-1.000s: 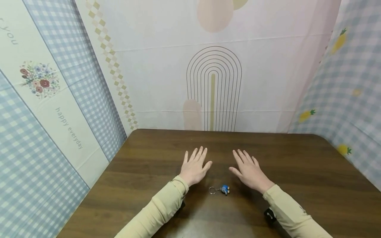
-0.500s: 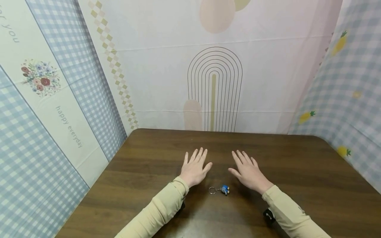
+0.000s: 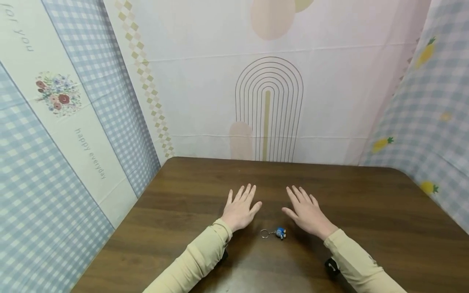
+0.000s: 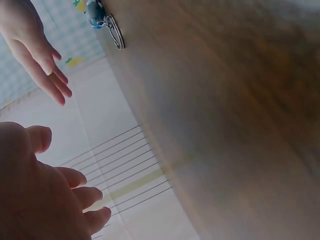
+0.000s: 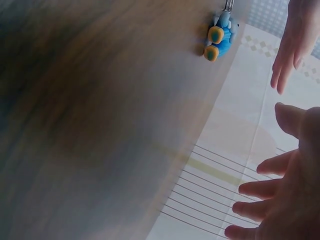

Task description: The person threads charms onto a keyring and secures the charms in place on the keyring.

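A keychain with a small blue figure [image 3: 280, 232] and a silver ring [image 3: 264, 233] lies on the brown wooden table [image 3: 176, 203], between the two wrists. To its upper left my left hand [image 3: 239, 209] is held palm down over the table, fingers straight and spread, holding nothing. My right hand [image 3: 307, 211] mirrors it to the upper right, thumb toward the left hand, also holding nothing. In the right wrist view the blue figure [image 5: 220, 39] shows yellow-orange feet. The left wrist view shows the metal ring [image 4: 115, 32] nearer, with the figure beyond.
A pale curtain [image 3: 205, 93] with printed arch lines hangs behind the table's far edge. Blue checked cloth [image 3: 25, 171] hangs at the left, and another checked cloth with pineapples [image 3: 447, 106] borders the right. Black wrist straps [image 3: 331, 266] show beneath the sleeves.
The head view has shifted slightly, so the backdrop and keychain appear a little farther right. Both hands keep nearly the same pose, with nothing taken hold of.
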`<action>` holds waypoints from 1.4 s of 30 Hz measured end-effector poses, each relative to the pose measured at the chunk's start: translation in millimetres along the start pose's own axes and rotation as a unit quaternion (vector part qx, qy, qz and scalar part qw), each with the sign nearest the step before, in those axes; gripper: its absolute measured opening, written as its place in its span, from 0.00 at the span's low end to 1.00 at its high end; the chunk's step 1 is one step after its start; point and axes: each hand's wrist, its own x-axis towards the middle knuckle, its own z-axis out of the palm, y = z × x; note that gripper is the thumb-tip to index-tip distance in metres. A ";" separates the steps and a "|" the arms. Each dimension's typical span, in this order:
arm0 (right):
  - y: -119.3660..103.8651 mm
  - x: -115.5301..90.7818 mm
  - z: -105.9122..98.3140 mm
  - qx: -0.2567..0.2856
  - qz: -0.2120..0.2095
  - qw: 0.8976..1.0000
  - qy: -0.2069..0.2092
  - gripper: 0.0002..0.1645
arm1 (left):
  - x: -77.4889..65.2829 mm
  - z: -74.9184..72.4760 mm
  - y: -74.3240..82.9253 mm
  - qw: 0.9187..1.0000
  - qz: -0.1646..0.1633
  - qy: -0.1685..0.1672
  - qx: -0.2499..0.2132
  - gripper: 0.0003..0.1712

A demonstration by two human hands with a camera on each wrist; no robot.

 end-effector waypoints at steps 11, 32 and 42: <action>-4.1 -3.1 11.5 0.016 -0.005 1.000 0.001 0.39 | -3.0 6.1 -6.5 1.000 0.002 -0.006 0.003 0.36; -26.5 15.5 28.7 0.037 -0.187 0.972 -0.136 0.12 | 13.5 12.2 7.8 0.986 0.093 -0.134 0.032 0.14; -33.1 18.1 39.7 0.029 -0.214 0.970 -0.108 0.06 | 15.6 18.9 5.6 0.984 0.095 -0.145 0.035 0.06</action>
